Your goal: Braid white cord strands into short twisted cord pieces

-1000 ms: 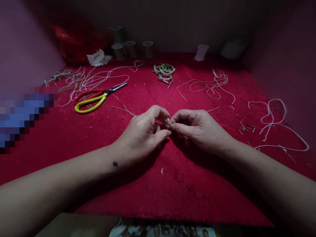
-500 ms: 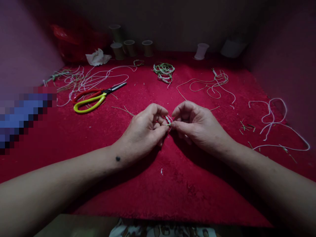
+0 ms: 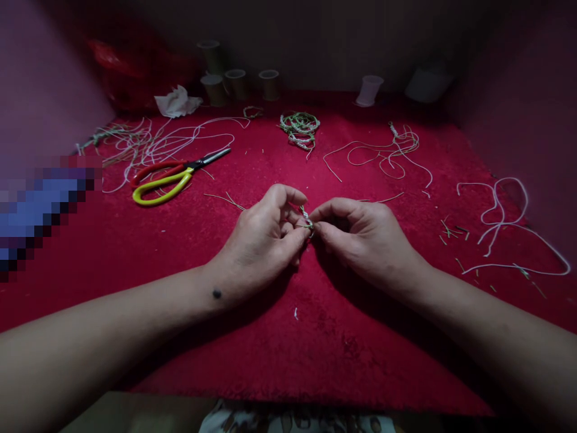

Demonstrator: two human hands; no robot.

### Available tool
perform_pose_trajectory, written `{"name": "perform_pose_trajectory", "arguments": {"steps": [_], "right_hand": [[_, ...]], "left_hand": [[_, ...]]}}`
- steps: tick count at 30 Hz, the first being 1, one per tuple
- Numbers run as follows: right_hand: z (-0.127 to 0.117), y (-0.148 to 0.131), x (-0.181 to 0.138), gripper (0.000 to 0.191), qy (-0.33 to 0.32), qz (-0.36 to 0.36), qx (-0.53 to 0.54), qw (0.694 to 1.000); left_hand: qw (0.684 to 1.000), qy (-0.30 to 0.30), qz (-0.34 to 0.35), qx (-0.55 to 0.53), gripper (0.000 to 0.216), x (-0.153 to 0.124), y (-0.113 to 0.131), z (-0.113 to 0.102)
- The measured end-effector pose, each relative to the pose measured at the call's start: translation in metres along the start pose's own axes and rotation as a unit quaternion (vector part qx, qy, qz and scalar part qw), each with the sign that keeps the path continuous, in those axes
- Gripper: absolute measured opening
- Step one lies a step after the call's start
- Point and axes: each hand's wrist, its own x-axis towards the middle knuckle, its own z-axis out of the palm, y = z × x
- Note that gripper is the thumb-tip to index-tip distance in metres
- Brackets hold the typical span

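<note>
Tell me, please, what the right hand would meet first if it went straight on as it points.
The right hand would likely meet the braided cord in the left hand; they may be touching, depth unclear.

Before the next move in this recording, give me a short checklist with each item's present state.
1. Left hand holds the small braided cord: ok, between thumb and fingers.
2. Right hand grips a strand: cannot tell; its fingertips are at the braid, but details are too small.
3. Red-and-yellow-handled scissors apart from both hands: ok, lying beyond the left forearm.
4. Green-and-white braided bundle apart from the hands: ok, farther back.
5. Red cloth free of scraps: not ok; a white scrap lies nearer the person.
</note>
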Motion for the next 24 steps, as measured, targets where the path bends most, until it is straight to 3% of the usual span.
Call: {"name": "perform_pose_trajectory", "arguments": {"steps": [4, 9, 19, 24], "right_hand": [[0.0012, 0.0014, -0.0027, 0.019, 0.014, -0.045, 0.016, 0.999], [-0.0028, -0.002, -0.0026, 0.017, 0.014, -0.051, -0.057, 0.997], [-0.0046, -0.0054, -0.0002, 0.014, -0.019, -0.045, -0.135, 0.99], [-0.0069, -0.0079, 0.0014, 0.013, -0.055, 0.028, -0.051, 0.997]], "left_hand": [[1.0, -0.009, -0.02, -0.01, 0.028, 0.0002, 0.002, -0.0002], [1.0, -0.009, -0.016, -0.004, 0.028, 0.0008, 0.0026, 0.0001], [0.993, 0.016, 0.075, 0.089, 0.027, -0.0006, -0.0054, -0.0014], [0.98, 0.025, 0.107, 0.165, 0.022, -0.0007, -0.0038, -0.0023]]}}
